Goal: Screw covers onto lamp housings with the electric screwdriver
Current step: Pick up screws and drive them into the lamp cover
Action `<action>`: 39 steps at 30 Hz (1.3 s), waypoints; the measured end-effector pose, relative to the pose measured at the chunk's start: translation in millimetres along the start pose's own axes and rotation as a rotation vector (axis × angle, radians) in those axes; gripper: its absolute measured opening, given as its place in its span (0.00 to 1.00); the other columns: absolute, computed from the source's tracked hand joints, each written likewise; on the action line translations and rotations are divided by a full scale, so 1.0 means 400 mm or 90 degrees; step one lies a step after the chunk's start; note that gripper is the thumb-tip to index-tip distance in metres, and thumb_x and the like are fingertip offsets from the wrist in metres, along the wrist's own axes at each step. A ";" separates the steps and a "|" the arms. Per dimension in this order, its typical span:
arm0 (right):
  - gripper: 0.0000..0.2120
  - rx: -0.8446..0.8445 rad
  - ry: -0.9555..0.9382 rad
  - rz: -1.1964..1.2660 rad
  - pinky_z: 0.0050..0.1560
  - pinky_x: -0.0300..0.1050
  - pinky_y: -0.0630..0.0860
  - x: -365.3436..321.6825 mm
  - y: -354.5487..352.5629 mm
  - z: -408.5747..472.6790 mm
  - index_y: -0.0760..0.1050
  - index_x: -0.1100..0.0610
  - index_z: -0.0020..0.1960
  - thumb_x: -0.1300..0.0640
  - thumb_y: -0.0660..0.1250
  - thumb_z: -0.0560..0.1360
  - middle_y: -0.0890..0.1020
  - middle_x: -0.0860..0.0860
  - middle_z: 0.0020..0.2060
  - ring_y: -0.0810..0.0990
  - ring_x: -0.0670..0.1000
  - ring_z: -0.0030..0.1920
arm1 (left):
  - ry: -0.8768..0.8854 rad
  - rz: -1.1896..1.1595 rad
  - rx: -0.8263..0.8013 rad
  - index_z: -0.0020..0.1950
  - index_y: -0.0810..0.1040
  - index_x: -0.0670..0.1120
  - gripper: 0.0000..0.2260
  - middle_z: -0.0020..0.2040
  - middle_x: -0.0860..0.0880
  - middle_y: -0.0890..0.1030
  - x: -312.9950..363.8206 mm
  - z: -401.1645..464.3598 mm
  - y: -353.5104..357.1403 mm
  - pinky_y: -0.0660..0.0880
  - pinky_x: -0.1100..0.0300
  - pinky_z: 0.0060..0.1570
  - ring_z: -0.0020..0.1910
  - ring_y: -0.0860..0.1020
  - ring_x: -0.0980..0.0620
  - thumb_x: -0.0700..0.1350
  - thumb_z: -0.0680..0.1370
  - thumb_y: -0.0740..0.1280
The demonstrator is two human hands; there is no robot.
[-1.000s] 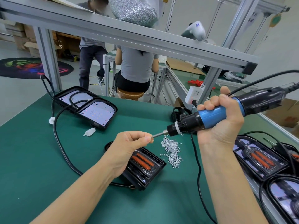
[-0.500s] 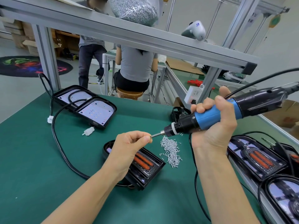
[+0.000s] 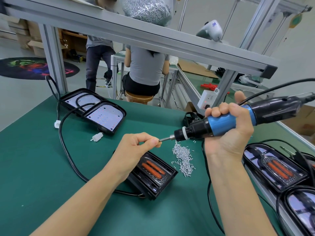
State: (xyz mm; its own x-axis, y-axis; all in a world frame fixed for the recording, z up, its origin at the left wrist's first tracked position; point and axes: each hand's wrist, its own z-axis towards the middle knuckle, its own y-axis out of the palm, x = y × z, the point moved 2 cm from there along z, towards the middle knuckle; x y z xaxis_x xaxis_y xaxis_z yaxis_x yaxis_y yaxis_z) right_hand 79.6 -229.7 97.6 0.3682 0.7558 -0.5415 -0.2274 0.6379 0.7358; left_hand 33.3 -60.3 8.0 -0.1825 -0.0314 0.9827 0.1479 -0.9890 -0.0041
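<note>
My right hand [image 3: 228,133] grips the blue-and-black electric screwdriver [image 3: 221,124], held level above the green mat with its bit [image 3: 166,139] pointing left. My left hand [image 3: 136,150] pinches at the bit's tip with thumb and forefinger; any screw there is hidden by the fingertips. Beneath my left hand lies a black lamp housing [image 3: 153,172] with a clear cover and two orange strips. A loose pile of small silver screws [image 3: 183,156] lies just right of it.
Two open housings with white LED boards [image 3: 104,116] sit at the back left, black cables [image 3: 68,150] trailing from them. Covered lamps [image 3: 276,167] line the right edge. A grey frame beam [image 3: 136,36] crosses overhead, carrying a bag of screws [image 3: 146,9]. People work beyond the bench.
Both hands shifted slightly left together and hold the same pose; my left fingers stay pinched at the screwdriver bit's tip.
</note>
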 end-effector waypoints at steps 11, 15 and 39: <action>0.23 0.015 -0.004 -0.004 0.35 0.40 0.74 0.003 -0.003 0.001 0.69 0.55 0.61 0.64 0.61 0.67 0.71 0.47 0.27 0.69 0.46 0.26 | -0.001 -0.025 -0.004 0.38 0.86 0.49 0.10 0.42 0.48 0.83 -0.014 -0.006 0.007 0.66 0.60 0.55 0.44 0.78 0.59 0.54 0.68 0.69; 0.21 0.035 -0.001 0.006 0.35 0.41 0.74 0.005 -0.009 0.002 0.71 0.54 0.59 0.64 0.62 0.66 0.71 0.47 0.27 0.69 0.46 0.26 | -0.016 -0.024 -0.010 0.46 0.86 0.50 0.17 0.50 0.55 0.84 0.002 -0.011 -0.001 0.67 0.68 0.57 0.52 0.78 0.63 0.58 0.66 0.67; 0.23 0.012 -0.018 -0.117 0.37 0.45 0.76 0.114 -0.039 0.008 0.72 0.57 0.60 0.69 0.62 0.66 0.72 0.51 0.25 0.72 0.50 0.26 | -0.266 -0.028 0.225 0.49 0.76 0.47 0.19 0.42 0.49 0.83 -0.105 -0.038 -0.102 0.74 0.60 0.37 0.38 0.80 0.52 0.28 0.65 0.73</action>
State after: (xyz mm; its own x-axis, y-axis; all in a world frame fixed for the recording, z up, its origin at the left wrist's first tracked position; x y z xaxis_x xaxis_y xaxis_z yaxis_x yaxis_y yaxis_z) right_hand 102.7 -205.7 62.9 0.4272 0.6218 -0.6564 -0.1371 0.7621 0.6328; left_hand 20.2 -20.8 -36.1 0.1955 0.1397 0.9707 0.4797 -0.8769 0.0296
